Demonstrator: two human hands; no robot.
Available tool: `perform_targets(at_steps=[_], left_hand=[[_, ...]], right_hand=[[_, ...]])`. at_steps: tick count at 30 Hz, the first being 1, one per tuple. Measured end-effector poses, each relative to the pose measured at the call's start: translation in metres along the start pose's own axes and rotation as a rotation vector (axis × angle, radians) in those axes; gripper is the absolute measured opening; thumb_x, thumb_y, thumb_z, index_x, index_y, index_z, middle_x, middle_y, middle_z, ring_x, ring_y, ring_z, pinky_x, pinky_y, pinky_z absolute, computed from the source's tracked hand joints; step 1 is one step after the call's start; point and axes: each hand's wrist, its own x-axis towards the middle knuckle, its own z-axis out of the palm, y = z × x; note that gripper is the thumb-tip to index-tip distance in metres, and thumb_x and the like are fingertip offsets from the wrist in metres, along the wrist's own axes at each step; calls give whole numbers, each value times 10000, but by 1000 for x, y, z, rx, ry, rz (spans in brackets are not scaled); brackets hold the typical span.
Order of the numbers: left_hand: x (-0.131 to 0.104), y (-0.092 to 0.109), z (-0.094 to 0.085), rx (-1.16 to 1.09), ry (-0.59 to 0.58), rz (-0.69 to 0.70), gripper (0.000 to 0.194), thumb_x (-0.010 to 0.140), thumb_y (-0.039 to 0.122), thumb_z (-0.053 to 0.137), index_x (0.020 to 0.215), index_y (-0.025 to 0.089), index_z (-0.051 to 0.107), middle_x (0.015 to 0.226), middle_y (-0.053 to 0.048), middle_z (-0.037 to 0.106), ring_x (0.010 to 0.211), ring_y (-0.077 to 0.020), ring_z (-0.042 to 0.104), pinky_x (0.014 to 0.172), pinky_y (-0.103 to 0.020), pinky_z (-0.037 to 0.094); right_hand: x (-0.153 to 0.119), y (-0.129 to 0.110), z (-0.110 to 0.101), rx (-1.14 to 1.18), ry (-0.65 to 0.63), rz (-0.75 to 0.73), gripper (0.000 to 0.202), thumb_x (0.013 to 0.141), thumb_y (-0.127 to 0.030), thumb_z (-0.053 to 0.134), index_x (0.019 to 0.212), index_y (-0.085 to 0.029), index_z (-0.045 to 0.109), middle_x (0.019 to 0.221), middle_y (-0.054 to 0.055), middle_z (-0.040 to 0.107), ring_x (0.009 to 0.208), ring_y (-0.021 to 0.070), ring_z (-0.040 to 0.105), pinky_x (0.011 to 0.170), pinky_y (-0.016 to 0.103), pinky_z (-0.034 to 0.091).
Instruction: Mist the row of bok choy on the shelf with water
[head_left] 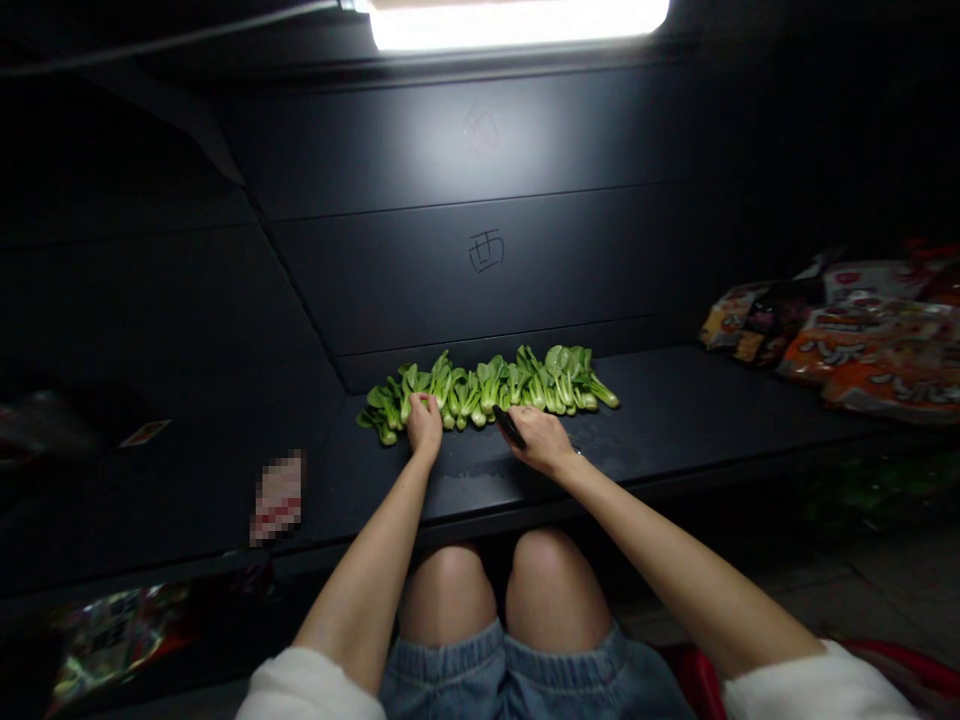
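A row of small green bok choy [491, 385] lies along the back of the dark shelf [480, 485], leaves toward the rear panel and pale stem ends toward me. At the left part of the row, my left hand [425, 425] has its fingers curled in at the stems of one bok choy. Just right of the row's middle, my right hand [538, 437] is closed round a slim black object [510, 428], whose kind I cannot make out. That object slants toward the stem ends. The fingertips of my right hand are partly hidden.
Printed plastic food packets [877, 340] are piled on the shelf at the right. A pixelated patch [277, 497] and a small card [145, 433] are at the left. A shiny packet [120, 630] lies lower left. A bright lamp [521, 22] hangs above.
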Motion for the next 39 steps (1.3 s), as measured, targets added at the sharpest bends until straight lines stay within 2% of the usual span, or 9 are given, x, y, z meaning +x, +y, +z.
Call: perform_targets(at_steps=[3, 6, 11, 13, 18, 20, 26, 32, 39], left_hand=[[-2, 0, 2, 58, -29, 22, 314, 956, 411, 422, 1107, 166, 549, 943, -132, 695, 893, -267, 675, 768, -339, 477], [-3, -4, 4, 102, 1, 73, 383, 891, 480, 532, 1084, 151, 572, 1038, -154, 673, 984, -273, 658, 805, -344, 490], [1, -7, 3, 83, 63, 114, 310, 909, 370, 501, 1102, 149, 600, 974, -119, 673, 928, -250, 652, 811, -346, 498], [2, -6, 3, 93, 76, 155, 300, 913, 333, 487, 1116, 154, 617, 1016, -128, 659, 934, -246, 646, 826, -345, 496], [1, -5, 8, 123, 51, 296, 335, 874, 397, 561, 1083, 163, 676, 1097, -138, 645, 1008, -259, 631, 883, -347, 494], [3, -8, 8, 109, 63, 300, 350, 848, 375, 594, 1102, 148, 676, 1093, -139, 661, 1025, -264, 629, 900, -349, 493], [8, -20, 0, 78, 143, 185, 355, 907, 311, 492, 1131, 100, 669, 1118, -177, 690, 1038, -278, 641, 919, -379, 489], [3, -22, 0, 206, 99, 268, 362, 920, 364, 483, 1092, 122, 689, 1072, -186, 708, 1075, -339, 615, 946, -469, 466], [-7, -29, 2, 139, 251, 363, 414, 928, 344, 461, 1242, 114, 602, 1224, -199, 634, 1155, -322, 573, 990, -463, 448]], right_hand=[[1, -2, -1, -1, -4, -6, 320, 1003, -362, 384, 1108, -140, 589, 1098, 141, 703, 1048, 223, 636, 834, 261, 428], [2, -3, 0, -8, -30, -11, 326, 1000, -370, 390, 1112, -140, 592, 1093, 142, 705, 1038, 224, 642, 824, 261, 427], [3, -1, 4, -1, -26, -19, 329, 1002, -377, 385, 1103, -147, 598, 1082, 131, 709, 1034, 227, 644, 817, 262, 425], [4, -1, 4, 3, -25, -19, 335, 1005, -381, 381, 1098, -145, 599, 1083, 133, 708, 1036, 229, 644, 820, 261, 423], [5, -2, 3, 8, -42, -23, 317, 997, -369, 407, 1112, -139, 593, 1097, 140, 707, 1050, 228, 643, 839, 260, 420], [5, -3, 4, 7, -39, -23, 328, 1001, -373, 395, 1115, -139, 594, 1101, 143, 707, 1053, 228, 643, 840, 261, 422], [7, -3, 6, -3, -37, -48, 356, 1009, -389, 370, 1125, -136, 593, 1108, 150, 708, 1055, 223, 645, 845, 264, 424], [10, -10, 6, -17, -50, -52, 335, 1002, -379, 383, 1131, -143, 583, 1091, 136, 713, 1032, 232, 655, 817, 269, 432], [12, -13, 10, -12, -27, -63, 346, 1008, -389, 372, 1146, -146, 576, 1102, 132, 713, 1037, 225, 649, 826, 262, 435]])
